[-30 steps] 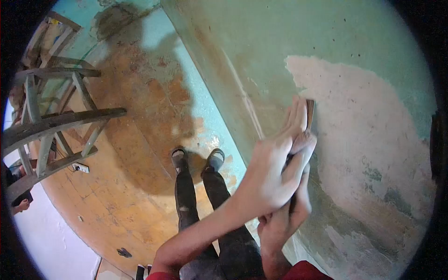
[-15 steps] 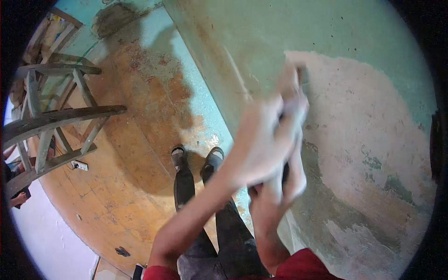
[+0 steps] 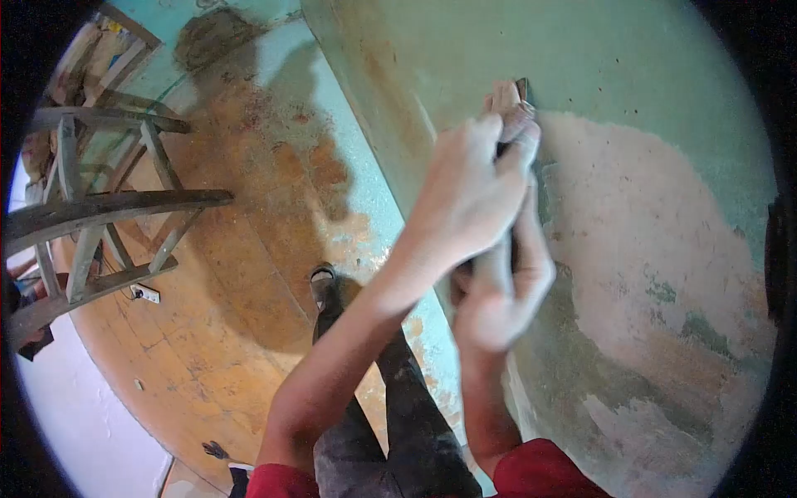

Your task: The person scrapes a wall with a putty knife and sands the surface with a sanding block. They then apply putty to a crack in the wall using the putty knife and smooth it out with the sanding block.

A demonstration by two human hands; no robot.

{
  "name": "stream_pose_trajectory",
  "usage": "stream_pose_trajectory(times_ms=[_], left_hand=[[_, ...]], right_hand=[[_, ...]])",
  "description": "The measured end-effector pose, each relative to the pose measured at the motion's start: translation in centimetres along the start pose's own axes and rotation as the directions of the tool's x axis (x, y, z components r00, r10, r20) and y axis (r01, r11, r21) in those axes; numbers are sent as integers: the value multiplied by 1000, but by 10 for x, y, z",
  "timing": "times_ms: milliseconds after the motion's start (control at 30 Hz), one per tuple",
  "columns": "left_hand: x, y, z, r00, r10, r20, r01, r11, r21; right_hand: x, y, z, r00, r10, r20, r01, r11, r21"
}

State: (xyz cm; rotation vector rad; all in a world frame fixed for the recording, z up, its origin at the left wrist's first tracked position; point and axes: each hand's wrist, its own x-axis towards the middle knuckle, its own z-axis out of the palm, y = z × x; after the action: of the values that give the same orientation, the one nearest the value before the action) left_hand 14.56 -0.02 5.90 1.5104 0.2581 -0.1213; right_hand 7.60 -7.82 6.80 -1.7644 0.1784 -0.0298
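A hand tool with a narrow dark metal blade, which looks like a scraper, is held against the green wall at the upper edge of a bare pale patch. My left hand is closed around its upper part, with fingers reaching close to the blade. Lower down, my right hand is also closed, below the left and in line with the tool. My fingers hide most of the handle, and the right hand is slightly blurred.
On the left stands a wooden trestle-like frame. A white power strip lies on the worn orange floor. Part of another person shows at the far left edge. My shoe is beside the wall's base.
Both my hands and the tool have moved slightly upward along the wall, the blade rising past the pale patch's upper edge. The grip looks the same. The view has shifted slightly.
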Motion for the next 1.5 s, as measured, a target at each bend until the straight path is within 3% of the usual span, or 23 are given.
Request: stream_pose_trajectory(times_ms=[100, 133, 167, 233, 267, 300, 367, 433, 500, 533, 567, 667, 700, 767, 867, 900, 1000, 1133, 1233, 1300, 1367, 1433, 1500], left_hand=[[-29, -22, 19, 997, 4, 75, 8, 988, -153], [-44, -25, 34, 980, 198, -16, -199, 975, -98], [-43, -15, 29, 992, 91, 88, -74, 980, -187], [-12, -9, 13, 999, 50, 18, -47, 991, -125], [3, 11, -4, 1000, -4, -4, 4, 1000, -7], [1, 8, -3, 1000, 1, -9, -1, 1000, -5], [-17, -8, 7, 995, -67, 73, 76, 989, -126], [-28, -13, 20, 994, 110, 4, -109, 988, -106], [-21, -5, 18, 999, 15, 39, -9, 985, -173], [-3, -3, 9, 999, 34, -19, -36, 992, -119], [10, 2, 0, 1000, -24, -19, 21, 993, -114], [-21, -22, 19, 998, -17, 66, 34, 962, -272], [-34, -32, 36, 978, 195, -77, -203, 972, -114], [-30, -15, 25, 997, 37, 65, -23, 979, -204], [2, 2, -3, 1000, 4, 1, -3, 983, -183], [-9, -1, 3, 1000, 10, 1, -10, 984, -177], [-35, -10, 20, 990, -56, 127, 92, 951, -296], [-5, 3, 7, 999, -35, 37, 41, 983, -181], [-8, -1, 5, 995, -21, 102, 34, 992, -122], [-7, 3, 3, 964, -160, 214, 185, 977, -103], [-15, 4, 8, 887, -301, 350, 345, 936, -69], [-8, 13, -6, 892, -286, 351, 322, 945, -48], [-13, 6, 0, 936, -204, 286, 254, 955, -150]], right_hand=[[-27, 2, -12, 987, -153, -46, 126, 924, -360], [-35, -8, -17, 992, -70, -107, 31, 943, -330], [-34, -30, -17, 971, 221, -92, -220, 975, 21], [-6, -15, -19, 987, 145, 65, -142, 989, -49], [14, 2, -4, 994, -94, 47, 99, 985, -138], [7, -4, 12, 997, 64, 36, -65, 998, 24], [-13, 9, -11, 975, -214, 55, 221, 932, -286], [-27, -29, 7, 973, 5, -230, -31, 994, -108], [-9, -26, -16, 990, 140, -20, -139, 990, 22], [8, -17, -13, 990, 128, 58, -120, 984, -129], [15, 9, 2, 997, -66, 34, 67, 998, -9], [-12, -3, -11, 993, -96, 65, 107, 974, -202], [-21, -12, -17, 1000, 12, 12, -9, 975, -223], [-20, -29, -19, 973, 227, -33, -228, 972, -60], [6, -5, 5, 999, 42, 19, -40, 991, -131], [-7, -7, -1, 999, -37, 29, 44, 929, -367], [-22, -7, -5, 974, -45, -221, 15, 991, -136], [-1, -15, -8, 988, 151, 16, -145, 972, -182], [-31, 4, -26, 979, -180, -98, 129, 913, -388], [-30, -5, -31, 987, -135, -87, 101, 943, -318], [-17, -18, -25, 966, 251, -58, -257, 941, -218], [-24, -10, -20, 942, 336, 17, -318, 907, -276], [-34, -32, -1, 855, 451, -258, -331, 856, 397]])
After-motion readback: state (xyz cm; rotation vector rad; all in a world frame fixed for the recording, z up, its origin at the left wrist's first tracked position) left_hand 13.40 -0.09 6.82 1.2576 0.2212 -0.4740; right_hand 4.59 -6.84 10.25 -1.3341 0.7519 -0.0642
